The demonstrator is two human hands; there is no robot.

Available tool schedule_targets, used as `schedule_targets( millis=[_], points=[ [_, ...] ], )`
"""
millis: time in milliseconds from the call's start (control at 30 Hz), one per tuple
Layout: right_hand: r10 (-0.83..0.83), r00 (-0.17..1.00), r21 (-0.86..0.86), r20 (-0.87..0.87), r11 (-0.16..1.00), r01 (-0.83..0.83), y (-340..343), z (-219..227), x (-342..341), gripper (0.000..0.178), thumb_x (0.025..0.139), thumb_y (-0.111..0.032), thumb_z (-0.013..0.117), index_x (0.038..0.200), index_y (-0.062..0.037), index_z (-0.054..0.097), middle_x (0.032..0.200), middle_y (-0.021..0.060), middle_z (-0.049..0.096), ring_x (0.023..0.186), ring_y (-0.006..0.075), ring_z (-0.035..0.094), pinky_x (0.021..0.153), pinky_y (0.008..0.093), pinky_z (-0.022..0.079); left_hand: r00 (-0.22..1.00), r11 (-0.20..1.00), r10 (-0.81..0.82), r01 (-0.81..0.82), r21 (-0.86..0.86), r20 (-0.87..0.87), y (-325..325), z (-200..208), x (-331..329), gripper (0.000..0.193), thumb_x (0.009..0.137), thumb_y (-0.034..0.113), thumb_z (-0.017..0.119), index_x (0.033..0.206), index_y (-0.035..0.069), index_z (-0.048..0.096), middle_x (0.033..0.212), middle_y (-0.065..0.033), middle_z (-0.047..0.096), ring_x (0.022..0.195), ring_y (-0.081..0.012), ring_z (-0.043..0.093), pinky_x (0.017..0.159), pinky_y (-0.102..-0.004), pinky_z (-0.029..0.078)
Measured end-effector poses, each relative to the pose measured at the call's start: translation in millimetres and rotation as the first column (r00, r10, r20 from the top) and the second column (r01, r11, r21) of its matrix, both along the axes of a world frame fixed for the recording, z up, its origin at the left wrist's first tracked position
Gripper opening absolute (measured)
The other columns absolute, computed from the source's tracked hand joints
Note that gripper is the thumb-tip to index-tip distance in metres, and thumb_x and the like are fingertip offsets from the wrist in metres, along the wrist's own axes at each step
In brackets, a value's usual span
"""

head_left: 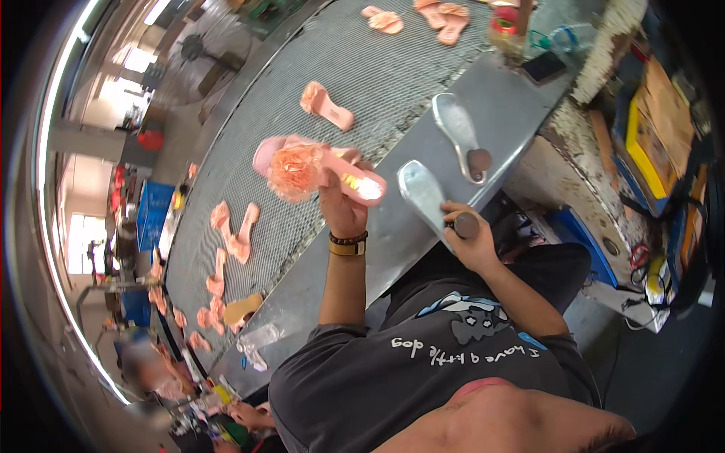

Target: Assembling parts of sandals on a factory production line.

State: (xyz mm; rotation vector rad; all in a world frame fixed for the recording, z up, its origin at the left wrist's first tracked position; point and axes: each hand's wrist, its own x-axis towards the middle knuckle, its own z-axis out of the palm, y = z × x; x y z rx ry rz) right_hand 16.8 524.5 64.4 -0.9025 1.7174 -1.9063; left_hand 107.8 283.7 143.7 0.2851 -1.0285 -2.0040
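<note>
My left hand [343, 211] is raised over the edge of the mesh belt, closed around a pink slipper [362, 187]. A ruffled orange-pink flower [294, 170] covers its strap, and the bare insole carries a shiny gold mark. To the right, my right hand [474, 243] grips a sole-shaped metal plate [421, 187] by its narrow end, beside a round brown knob [466, 225]. The plate and slipper are apart. A similar metal plate [451, 121] with a brown knob lies on the grey metal ledge [502, 98] just beyond.
More pink slippers [332, 109] lie scattered over the grey mesh belt [264, 113]. On the ledge are a dark phone [544, 68] and a clear plastic item [264, 336]. A yellow-edged box [649, 136] stands at right. Another person's hand [245, 415] shows at lower left.
</note>
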Motion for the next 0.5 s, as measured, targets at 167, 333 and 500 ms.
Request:
schedule_targets(
  millis=[167,333,500],
  points=[
    [0.081,0.88,0.154,-0.469,0.988,-0.008,-28,-15,-16,0.037,0.078,0.003,0.075,0.114,-0.0014,0.065,0.136,0.0125,0.061,0.133,0.0399,0.054,0.11,0.0449,0.045,0.812,0.843,-0.538,0.511,-0.168,-0.227,13,9,22,0.058,0.11,0.045,0.038,0.15,0.003,0.042,0.099,-0.0189,0.067,0.085,-0.0271,0.064,0.085,-0.0483,0.051],
    [0.302,0.836,0.308,-0.458,0.936,-0.169,-27,-2,-31,0.052,0.077,0.003,0.071,0.128,-0.0027,0.061,0.139,0.0133,0.059,0.136,0.0377,0.052,0.111,0.0425,0.044,0.65,0.746,-0.653,0.639,-0.187,-0.388,30,4,22,0.057,0.11,0.046,0.037,0.14,-0.001,0.05,0.092,-0.0185,0.067,0.082,-0.0265,0.063,0.083,-0.0475,0.049],
    [-0.315,0.917,0.276,-0.244,0.884,0.377,-15,-28,-57,0.05,0.08,0.005,0.064,0.129,0.0005,0.058,0.135,0.0214,0.057,0.129,0.0376,0.053,0.108,0.0395,0.043,0.389,0.548,-0.773,0.807,-0.22,-0.5,35,5,11,0.05,0.109,0.042,0.043,0.131,-0.001,0.053,0.091,-0.0127,0.068,0.08,-0.0246,0.064,0.083,-0.0455,0.049]
  ],
)
